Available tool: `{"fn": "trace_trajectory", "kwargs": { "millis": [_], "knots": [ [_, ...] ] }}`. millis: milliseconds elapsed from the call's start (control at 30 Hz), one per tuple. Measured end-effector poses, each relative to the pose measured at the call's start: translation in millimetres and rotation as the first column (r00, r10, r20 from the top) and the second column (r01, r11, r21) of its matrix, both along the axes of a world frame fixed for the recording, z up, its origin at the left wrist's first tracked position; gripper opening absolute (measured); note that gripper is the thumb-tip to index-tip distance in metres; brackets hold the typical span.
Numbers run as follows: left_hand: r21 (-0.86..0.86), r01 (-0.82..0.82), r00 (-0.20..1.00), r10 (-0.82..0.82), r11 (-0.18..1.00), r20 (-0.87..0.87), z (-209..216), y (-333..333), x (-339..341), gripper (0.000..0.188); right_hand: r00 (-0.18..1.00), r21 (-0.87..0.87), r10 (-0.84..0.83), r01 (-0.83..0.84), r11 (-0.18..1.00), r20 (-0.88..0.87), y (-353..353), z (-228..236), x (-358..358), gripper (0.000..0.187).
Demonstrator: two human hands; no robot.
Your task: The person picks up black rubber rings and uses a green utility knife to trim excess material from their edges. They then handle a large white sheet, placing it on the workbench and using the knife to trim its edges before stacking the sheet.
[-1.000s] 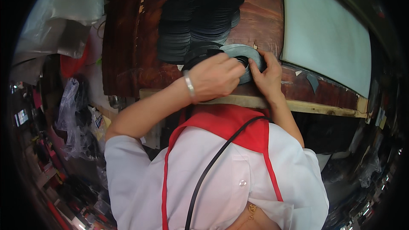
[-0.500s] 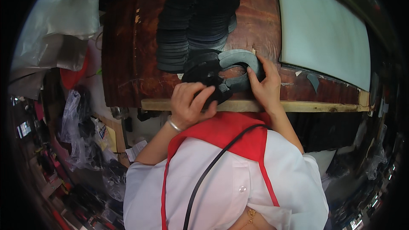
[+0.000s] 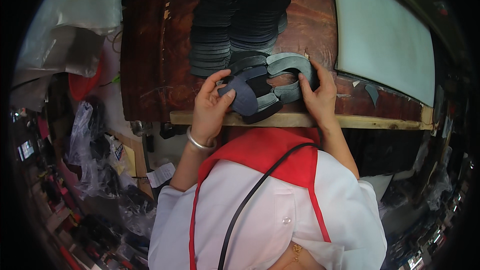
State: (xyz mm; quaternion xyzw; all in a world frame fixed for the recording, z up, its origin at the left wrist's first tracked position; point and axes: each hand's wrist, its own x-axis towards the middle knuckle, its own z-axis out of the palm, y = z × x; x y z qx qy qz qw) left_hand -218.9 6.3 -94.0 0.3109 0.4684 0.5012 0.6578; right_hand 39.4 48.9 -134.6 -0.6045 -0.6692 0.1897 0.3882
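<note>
At the front of the bench, my left hand (image 3: 210, 104) pinches a blue-grey curved flat piece (image 3: 243, 98) between thumb and fingers. It looks like a cut shoe part, though its exact kind is unclear. Under and beside it lie more U-shaped pieces (image 3: 290, 63), grey and black, forming a rough ring. My right hand (image 3: 319, 92) grips the right bend of these grey pieces, thumb on the inner side. Just beyond, overlapping black pieces (image 3: 235, 25) spread in long rows toward the far edge.
The reddish-brown bench (image 3: 150, 70) ends in a pale wooden strip (image 3: 370, 121) near my body. A white board (image 3: 385, 40) lies at the right, with small scraps (image 3: 371, 95) close by. Clear plastic bags (image 3: 85, 15) and a red object (image 3: 85, 82) are at the left.
My left hand has turned and shifted slightly left and up; the blue-grey face of a piece now shows in its grip. My right hand keeps hold of the grey pieces.
</note>
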Motion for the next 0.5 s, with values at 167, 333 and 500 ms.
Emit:
{"fn": "trace_trajectory", "kwargs": {
  "millis": [167,333,500],
  "knots": [
    [0.046,0.067,0.998,-0.066,0.997,-0.005,-3,-10,14,0.064,1.000,0.050,-0.005,0.006,0.999,-0.014,0,-3,0,0.043],
    [0.148,0.213,0.973,-0.195,0.966,-0.128,3,-16,14,0.084,1.000,0.041,-0.024,0.025,0.999,-0.019,-1,-5,-1,0.041],
    [0.291,0.440,0.750,-0.171,0.849,-0.638,7,-12,-2,0.066,0.999,0.040,-0.041,0.042,0.998,-0.026,-1,-5,-4,0.040]
  ]
}}
